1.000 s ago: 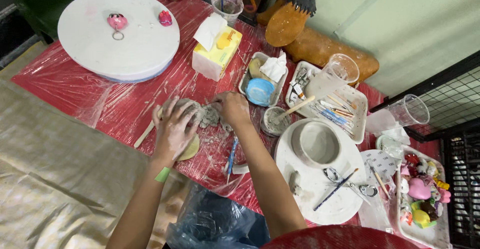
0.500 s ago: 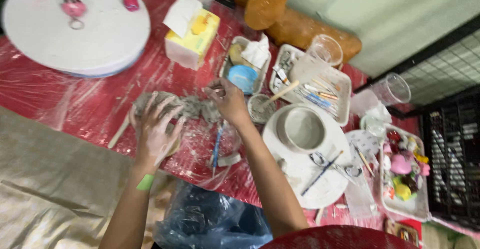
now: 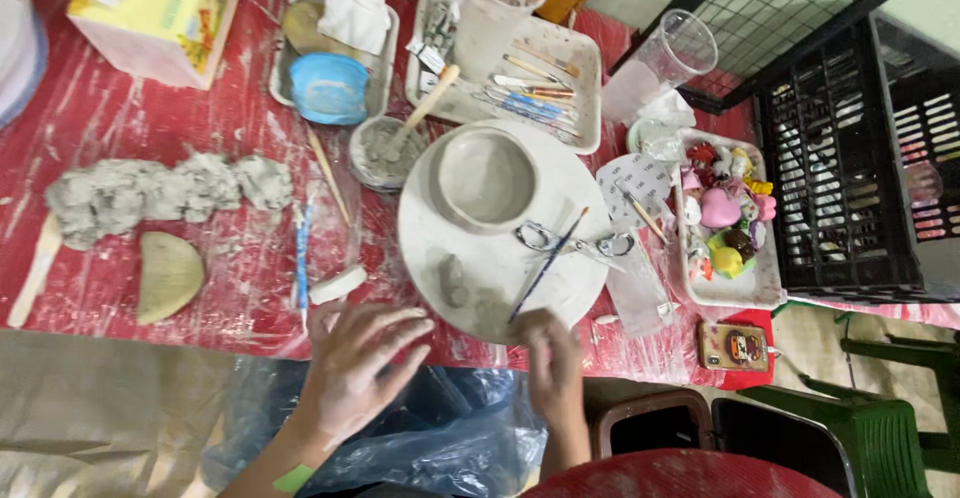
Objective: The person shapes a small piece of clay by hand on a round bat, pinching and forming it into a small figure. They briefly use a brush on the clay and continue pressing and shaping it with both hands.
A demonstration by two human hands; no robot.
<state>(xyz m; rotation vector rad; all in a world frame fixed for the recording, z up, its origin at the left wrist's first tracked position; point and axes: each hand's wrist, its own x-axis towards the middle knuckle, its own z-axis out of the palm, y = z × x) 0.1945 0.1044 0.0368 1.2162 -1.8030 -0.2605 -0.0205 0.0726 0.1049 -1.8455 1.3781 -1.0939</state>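
Observation:
My left hand (image 3: 355, 368) hovers open at the table's near edge, fingers spread and smeared with clay, holding nothing. My right hand (image 3: 548, 358) is at the near rim of the round white turntable (image 3: 560, 268), fingertips touching it; whether it grips anything I cannot tell. On the turntable stand a grey clay bowl (image 3: 487, 178), scissors (image 3: 560, 240), a thin brush (image 3: 548, 263) and a small clay lump (image 3: 453, 283). A long mass of grey clay (image 3: 150, 193) lies at the left on the red plastic-covered table (image 3: 120, 118).
A half-round sponge (image 3: 168, 276), a blue tool (image 3: 302, 258) and a wooden stick (image 3: 35, 273) lie near the clay. Behind are a slip cup with a stick (image 3: 385, 148), a blue bowl (image 3: 328, 88), a tool tray (image 3: 530, 83), plastic cups (image 3: 660, 63), a tissue box (image 3: 160, 18), a figurine tray (image 3: 725, 218) and a black crate (image 3: 850, 148).
Both hands have left the clay mass and come back to the near edge. My right hand now touches the turntable rim. The camera has moved closer and to the right.

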